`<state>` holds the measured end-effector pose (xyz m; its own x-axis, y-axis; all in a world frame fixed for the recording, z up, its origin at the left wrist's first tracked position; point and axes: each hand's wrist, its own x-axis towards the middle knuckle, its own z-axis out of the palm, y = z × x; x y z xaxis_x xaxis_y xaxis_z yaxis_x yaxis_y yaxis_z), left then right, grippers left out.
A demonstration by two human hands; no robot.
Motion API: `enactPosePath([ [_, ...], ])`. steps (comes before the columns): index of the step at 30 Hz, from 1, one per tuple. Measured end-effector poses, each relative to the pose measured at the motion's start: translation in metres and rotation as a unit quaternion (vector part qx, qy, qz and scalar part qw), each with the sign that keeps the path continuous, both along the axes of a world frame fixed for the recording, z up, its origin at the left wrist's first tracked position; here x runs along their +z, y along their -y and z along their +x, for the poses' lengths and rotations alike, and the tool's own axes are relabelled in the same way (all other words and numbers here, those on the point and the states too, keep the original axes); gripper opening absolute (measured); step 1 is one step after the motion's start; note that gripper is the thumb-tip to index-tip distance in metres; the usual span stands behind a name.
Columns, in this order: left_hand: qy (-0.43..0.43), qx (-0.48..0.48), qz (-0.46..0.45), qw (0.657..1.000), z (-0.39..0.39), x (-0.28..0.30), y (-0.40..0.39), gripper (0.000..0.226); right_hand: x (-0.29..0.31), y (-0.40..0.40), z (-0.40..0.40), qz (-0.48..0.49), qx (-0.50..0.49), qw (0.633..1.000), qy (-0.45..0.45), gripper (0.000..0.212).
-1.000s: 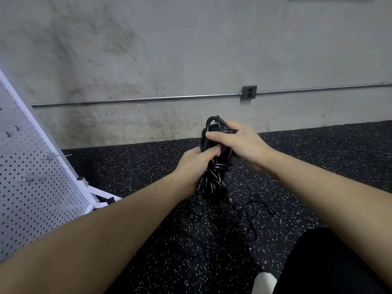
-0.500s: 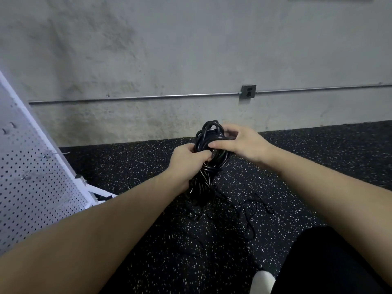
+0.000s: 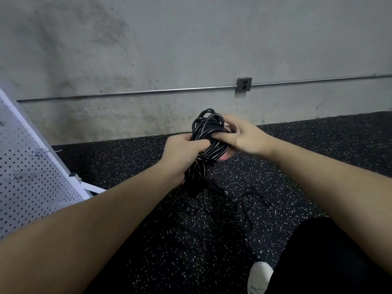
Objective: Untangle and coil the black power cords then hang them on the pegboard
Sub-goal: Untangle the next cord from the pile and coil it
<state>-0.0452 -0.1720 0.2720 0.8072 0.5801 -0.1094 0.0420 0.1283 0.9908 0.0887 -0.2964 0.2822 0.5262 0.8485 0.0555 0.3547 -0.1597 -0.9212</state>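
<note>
A coiled bundle of black power cord (image 3: 209, 134) is held up in front of me over the floor. My left hand (image 3: 182, 153) grips the lower part of the bundle from the left. My right hand (image 3: 237, 136) wraps its fingers round the upper loops from the right, thumb lying across the front. More loose black cords (image 3: 229, 202) lie tangled on the speckled floor below the bundle. The white pegboard (image 3: 27, 177) leans at the left edge, with metal hooks (image 3: 42, 150) sticking out of it.
A concrete wall with a metal conduit and an outlet box (image 3: 244, 84) stands behind. The floor is black speckled rubber (image 3: 191, 251). My dark-clothed leg (image 3: 328, 257) and a white shoe (image 3: 259, 276) are at the lower right.
Both hands have turned the bundle, so its top loops now stand out to the left of my right hand. My right hand has shifted its hold round the upper coils.
</note>
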Motion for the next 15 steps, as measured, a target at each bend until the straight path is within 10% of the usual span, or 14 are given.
enactPosePath([
  [15, 0.033, -0.016, -0.073, 0.997, -0.0025, 0.0014, 0.0002, 0.026, 0.0065, 0.0054, -0.001, 0.014, 0.044, 0.998, -0.031, 0.038],
])
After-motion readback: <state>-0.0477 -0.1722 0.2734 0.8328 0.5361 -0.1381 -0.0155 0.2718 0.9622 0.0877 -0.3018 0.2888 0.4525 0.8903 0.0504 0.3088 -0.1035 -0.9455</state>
